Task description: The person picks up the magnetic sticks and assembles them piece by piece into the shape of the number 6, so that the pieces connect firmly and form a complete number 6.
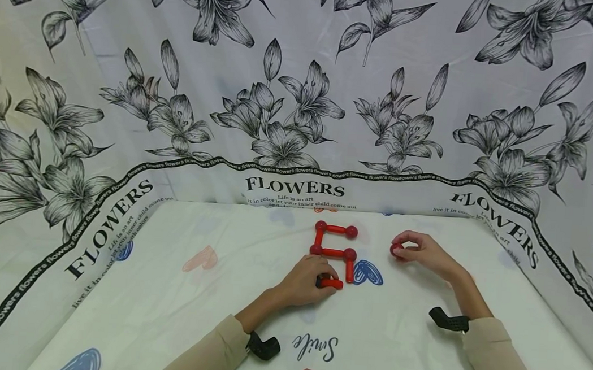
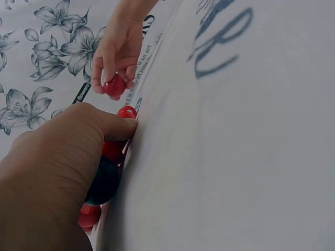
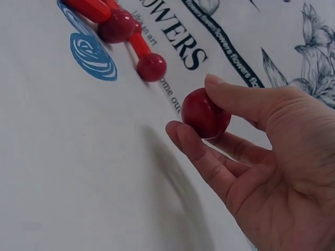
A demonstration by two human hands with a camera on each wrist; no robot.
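Observation:
A figure of red rods [image 1: 333,253] and red balls [image 1: 351,231] lies on the table, one rod hanging free at its lower right. Just below it, my left hand [image 1: 302,281] grips a separate red rod [image 1: 332,284]. A dark ball [image 2: 103,183] sits against that rod inside the grip; whether they are joined I cannot tell. To the right of the figure, my right hand [image 1: 427,254] pinches a single red ball [image 3: 203,114] between thumb and fingertips, apart from the figure. In the left wrist view, the thumb hides part of the held rod.
A white cloth [image 1: 206,326] printed with hearts and lettering covers the table. Behind and at the sides hangs a flower-printed curtain [image 1: 290,122]. Black wrist mounts [image 1: 264,347] show at both sleeves.

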